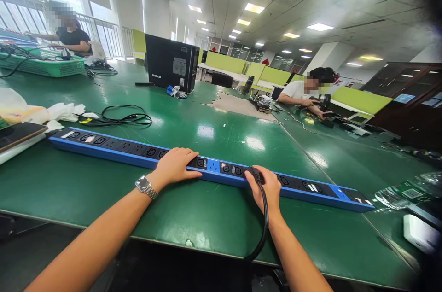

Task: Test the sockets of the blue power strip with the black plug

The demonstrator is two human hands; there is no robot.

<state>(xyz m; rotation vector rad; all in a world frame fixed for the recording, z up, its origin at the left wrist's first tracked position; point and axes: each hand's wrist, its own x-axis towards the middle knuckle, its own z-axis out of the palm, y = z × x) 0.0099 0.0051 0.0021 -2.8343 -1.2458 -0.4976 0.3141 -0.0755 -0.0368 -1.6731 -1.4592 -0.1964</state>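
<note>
Right hand (267, 188) fingers clamp a black plug (254, 173) at the power strip (113, 147); left hand (176, 165) rests flat, fingers together.

sockets under left hand (176, 166) hidden; black cable (264, 218) drops behind table edge (207, 241); socket labels too small.

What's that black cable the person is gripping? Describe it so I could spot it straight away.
Start at the big green table and find the long blue power strip lying across it. The right hand grips a black plug at the strip, its cord dropping off the near table edge. Unlike the coiled black cable farther back, this one is held.
</note>
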